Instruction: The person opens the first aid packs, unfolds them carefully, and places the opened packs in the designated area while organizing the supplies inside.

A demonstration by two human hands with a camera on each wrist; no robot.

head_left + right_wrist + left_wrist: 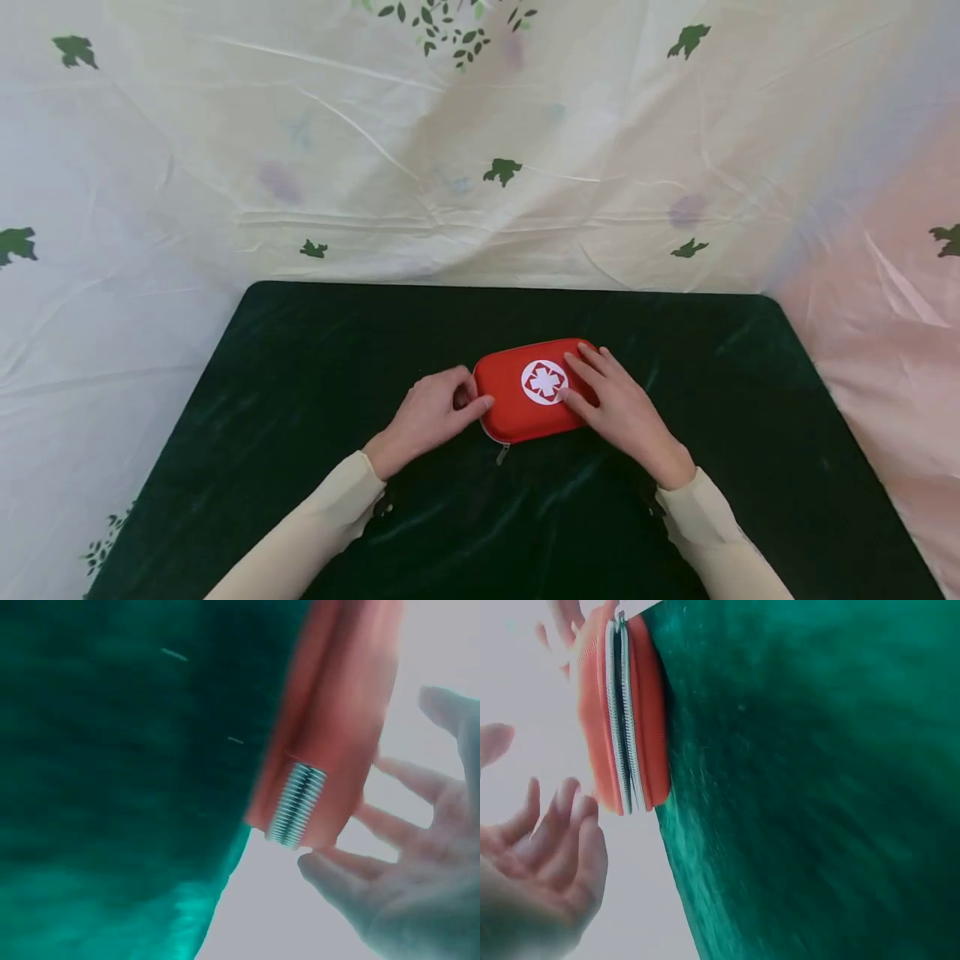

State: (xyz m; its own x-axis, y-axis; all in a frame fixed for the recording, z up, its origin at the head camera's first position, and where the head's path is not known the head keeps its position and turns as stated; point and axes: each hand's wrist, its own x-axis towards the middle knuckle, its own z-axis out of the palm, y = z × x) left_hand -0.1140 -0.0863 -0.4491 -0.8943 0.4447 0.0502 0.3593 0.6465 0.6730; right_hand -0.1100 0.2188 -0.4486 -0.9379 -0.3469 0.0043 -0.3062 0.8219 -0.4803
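Your cream fabric sleeves point(318, 521) lie nearest the head camera, reaching in over a table covered in dark green velvety cloth point(757, 417). Between your hands, near the middle of that cloth, lies a red, rounded rectangular fabric case point(517, 421), its top marked by a round white emblem with a cross point(544, 382). Only from above do you see this emblem, and the small metal zip tab point(503, 454) hanging at the near left corner.

Your left hand point(427, 412) is at the case's left end, fingers loosely bent and holding nothing. From above, its thumb tip overlaps the red top; the left wrist view shows that thumb clear of the case, and the fingertips close by its end. Whether they touch, you cannot tell.

Your right hand point(626, 417) is at the right end with its fingers spread apart. The right wrist view shows several fingertips meeting the case's side, its thumb standing off.

The left wrist view also gives you the two long rows of pale zip teeth point(632, 742) with a dark gap between; the right one shows a short ribbed stretch of zip point(296, 806) ending against plain red fabric. Behind the table hangs a pale, leaf-printed sheet point(360, 125).
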